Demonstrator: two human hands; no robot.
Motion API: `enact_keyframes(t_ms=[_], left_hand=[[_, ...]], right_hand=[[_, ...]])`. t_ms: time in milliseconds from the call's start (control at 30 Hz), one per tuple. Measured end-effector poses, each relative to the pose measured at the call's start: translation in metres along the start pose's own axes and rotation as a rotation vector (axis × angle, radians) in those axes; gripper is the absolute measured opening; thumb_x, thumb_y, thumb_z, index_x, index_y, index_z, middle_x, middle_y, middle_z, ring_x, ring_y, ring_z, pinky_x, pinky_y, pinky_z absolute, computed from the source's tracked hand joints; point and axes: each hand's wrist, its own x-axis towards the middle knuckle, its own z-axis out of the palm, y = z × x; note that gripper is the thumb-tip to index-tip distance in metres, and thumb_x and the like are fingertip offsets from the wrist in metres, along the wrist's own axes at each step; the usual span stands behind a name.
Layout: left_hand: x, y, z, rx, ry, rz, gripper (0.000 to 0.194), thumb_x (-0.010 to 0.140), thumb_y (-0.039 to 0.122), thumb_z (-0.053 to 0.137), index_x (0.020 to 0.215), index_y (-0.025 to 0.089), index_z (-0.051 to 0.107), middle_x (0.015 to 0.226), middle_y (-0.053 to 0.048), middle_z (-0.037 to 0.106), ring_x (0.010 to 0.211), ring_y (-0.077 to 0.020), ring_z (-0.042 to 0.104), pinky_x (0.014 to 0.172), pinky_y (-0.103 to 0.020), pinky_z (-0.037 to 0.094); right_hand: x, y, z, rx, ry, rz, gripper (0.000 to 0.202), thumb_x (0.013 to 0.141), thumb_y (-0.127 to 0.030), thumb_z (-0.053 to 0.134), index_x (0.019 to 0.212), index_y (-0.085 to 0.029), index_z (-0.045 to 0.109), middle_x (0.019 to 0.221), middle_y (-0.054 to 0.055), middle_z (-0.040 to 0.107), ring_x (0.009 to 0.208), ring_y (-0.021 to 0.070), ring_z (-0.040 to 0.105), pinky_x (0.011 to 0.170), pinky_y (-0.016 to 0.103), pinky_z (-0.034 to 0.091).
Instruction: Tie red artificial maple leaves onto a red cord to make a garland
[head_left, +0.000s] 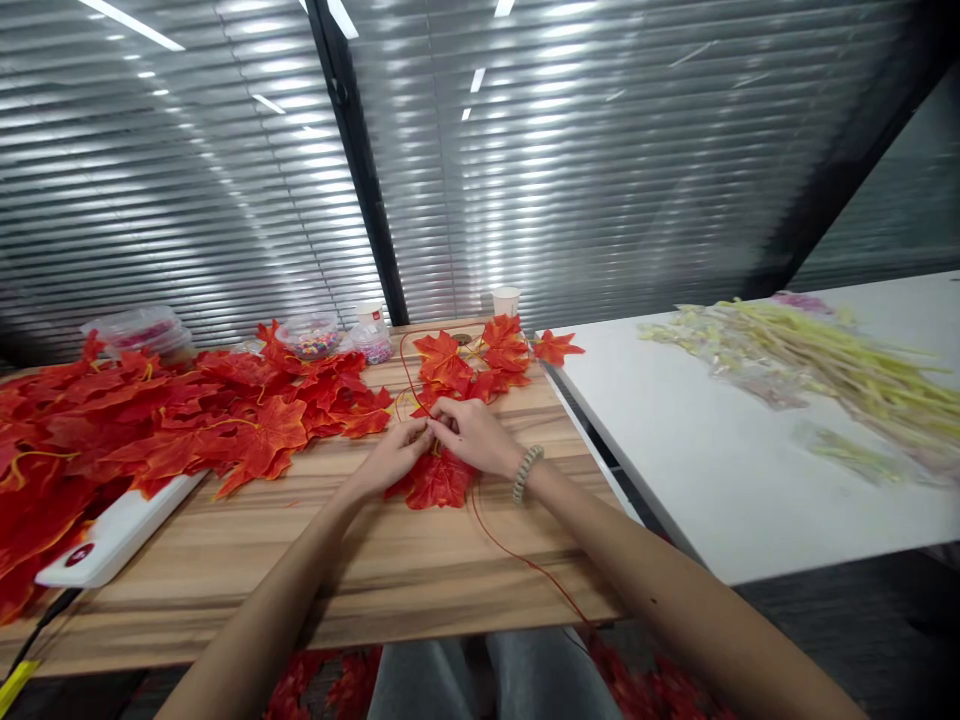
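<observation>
Both hands meet over the wooden table, fingertips touching. My left hand (396,456) is closed in a pinch at a thin red cord (517,556). Beside it my right hand (474,434), with a beaded bracelet (528,474) on the wrist, is also pinched closed on the cord. Just below the fingers lies a red artificial maple leaf (441,484), its stem end partly covered by the hands. The cord loops up beyond the hands and trails down over the table's front edge. More red maple leaves (444,362) lie just beyond my hands.
A large heap of red leaves (255,430) covers the left of the wooden table (420,600), partly over a white power strip (127,530). Bead containers (309,338) and a paper cup (505,300) stand behind. A white table (645,450) at right holds yellow stems (832,360).
</observation>
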Motion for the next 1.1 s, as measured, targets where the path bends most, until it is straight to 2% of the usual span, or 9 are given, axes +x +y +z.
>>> enact_keyframes(t_ms=[100,233,367,667,967,1100], left_hand=[[-0.001,0.003,-0.001,0.127,0.001,0.007,0.026,0.082,0.032,0.038,0.071,0.014,0.054,0.065,0.0,0.053,0.061,-0.0139,0.046,0.059,-0.024,0.035],[-0.003,0.006,-0.002,0.29,0.006,0.001,0.019,0.075,0.016,0.039,0.061,0.016,0.051,0.06,-0.001,0.055,0.056,-0.0141,0.047,0.055,-0.024,0.033],[-0.003,0.006,-0.002,0.293,-0.011,0.012,0.019,0.07,0.01,0.039,0.057,0.016,0.051,0.058,-0.002,0.056,0.054,-0.0137,0.047,0.053,-0.024,0.032],[-0.002,0.011,-0.003,0.222,0.031,0.013,0.02,0.075,0.017,0.04,0.061,0.015,0.054,0.058,0.0,0.055,0.054,-0.013,0.046,0.053,-0.023,0.034],[-0.003,0.013,-0.002,0.121,0.084,0.056,0.025,0.084,0.032,0.037,0.079,0.015,0.055,0.072,-0.002,0.057,0.07,-0.0169,0.049,0.068,-0.027,0.038],[-0.002,0.014,-0.002,0.013,0.142,0.049,0.027,0.084,0.036,0.039,0.076,0.015,0.054,0.071,-0.001,0.055,0.071,-0.0159,0.048,0.068,-0.026,0.037]], right_hand=[[0.0,0.0,0.001,-0.005,-0.019,-0.002,0.007,0.081,-0.016,0.049,0.076,-0.014,0.054,0.063,0.001,0.058,0.057,0.0104,0.051,0.055,0.02,0.033],[-0.001,-0.001,0.003,-0.016,-0.061,-0.008,0.008,0.081,-0.015,0.049,0.075,-0.015,0.055,0.062,0.001,0.058,0.056,0.0101,0.051,0.054,0.019,0.033],[-0.002,-0.001,0.004,-0.026,-0.071,-0.013,0.008,0.08,-0.015,0.05,0.074,-0.015,0.055,0.061,0.0,0.057,0.055,0.0099,0.05,0.054,0.019,0.032],[-0.001,-0.002,0.0,-0.033,-0.057,-0.007,0.009,0.082,-0.016,0.049,0.077,-0.015,0.056,0.065,0.002,0.059,0.058,0.011,0.052,0.056,0.02,0.033],[0.0,-0.002,0.001,-0.026,0.025,-0.005,0.01,0.086,-0.019,0.045,0.08,-0.016,0.053,0.07,0.003,0.06,0.064,0.013,0.055,0.061,0.022,0.035],[0.0,-0.003,0.0,-0.046,0.096,0.023,0.01,0.087,-0.022,0.043,0.084,-0.017,0.051,0.069,0.002,0.059,0.063,0.0135,0.055,0.06,0.022,0.034]])
